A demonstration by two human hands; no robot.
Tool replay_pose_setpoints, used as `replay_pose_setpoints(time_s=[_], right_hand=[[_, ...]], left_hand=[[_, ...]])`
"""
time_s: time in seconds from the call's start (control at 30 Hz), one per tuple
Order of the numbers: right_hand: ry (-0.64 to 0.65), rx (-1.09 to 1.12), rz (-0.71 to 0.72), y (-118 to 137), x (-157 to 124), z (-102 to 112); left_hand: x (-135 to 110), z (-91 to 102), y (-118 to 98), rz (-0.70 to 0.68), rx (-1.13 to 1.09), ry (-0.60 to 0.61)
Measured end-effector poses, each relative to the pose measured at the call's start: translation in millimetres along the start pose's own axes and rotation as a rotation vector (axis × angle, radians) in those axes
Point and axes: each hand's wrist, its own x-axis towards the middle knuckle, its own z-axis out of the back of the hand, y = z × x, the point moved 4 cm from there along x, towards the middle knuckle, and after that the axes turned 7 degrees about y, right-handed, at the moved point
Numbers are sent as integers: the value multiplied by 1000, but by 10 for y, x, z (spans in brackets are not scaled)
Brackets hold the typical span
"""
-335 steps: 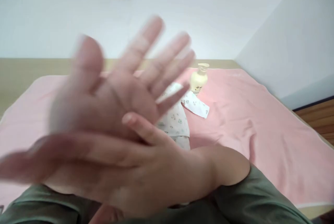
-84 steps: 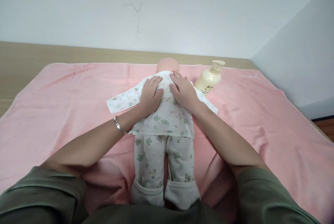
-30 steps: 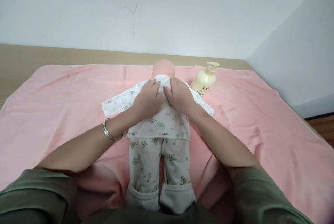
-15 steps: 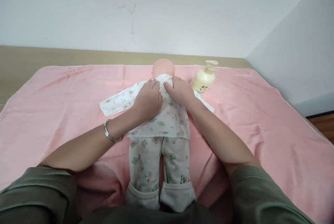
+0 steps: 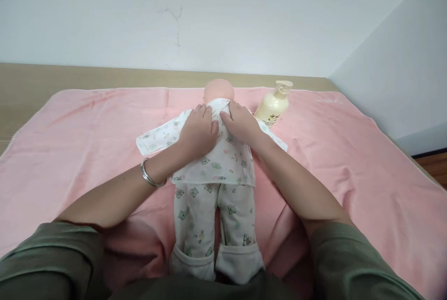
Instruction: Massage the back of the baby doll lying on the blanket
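A baby doll [image 5: 219,89] lies stretched out with its bald head away from me, no face showing. It wears a white printed top [image 5: 226,165] and matching trousers [image 5: 197,216] with turned-up cuffs. My left hand [image 5: 199,131] rests on the left side of the top near the shoulder, fingers laid over the cloth. Opposite it, my right hand [image 5: 241,124] lies on the other shoulder with its thumb out toward the collar. Both hands touch the cloth, and the top's sleeves spread out to either side.
A pale yellow pump bottle [image 5: 273,105] stands just beyond the right sleeve. Beneath everything is a pink blanket [image 5: 349,160], rumpled near me, over a wooden surface [image 5: 31,78]. A white wall [image 5: 244,20] rises behind, and another is at the right.
My left hand has shifted slightly back from the collar. My right hand stays nearly in place, and the doll has hardly moved.
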Motion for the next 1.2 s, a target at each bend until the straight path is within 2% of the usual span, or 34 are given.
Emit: replay_pose_setpoints(time_s=[0.13,0.33,0.43,0.5,0.6,0.7,0.9,0.97,1.03,1.2], right_hand=[[24,-38,-22,-9,0,23],[-76,-223,91,247,-231,-59],[-96,-196,93,223,-202,-74],[-68,-111,65,129,-114,-55],[-1,20,46,-19,20,-3],[34,56,58,-43,36,28],[-56,-129,184,255,-211,-46],[-64,-128,199,284,-226,-70],[-47,-64,155,221,-168,-79],[-22,82,104,-38,51,-58]], left_hand=[[-42,79,-124,-7,50,17],[189,189,102,191,-72,165],[202,198,128,228,-73,181],[140,194,55,196,-11,176],[1,189,-122,66,121,167],[-64,198,-200,-16,183,170],[157,230,91,176,14,229],[204,215,151,201,-30,222],[187,189,134,182,-4,190],[-51,129,-138,23,208,40]])
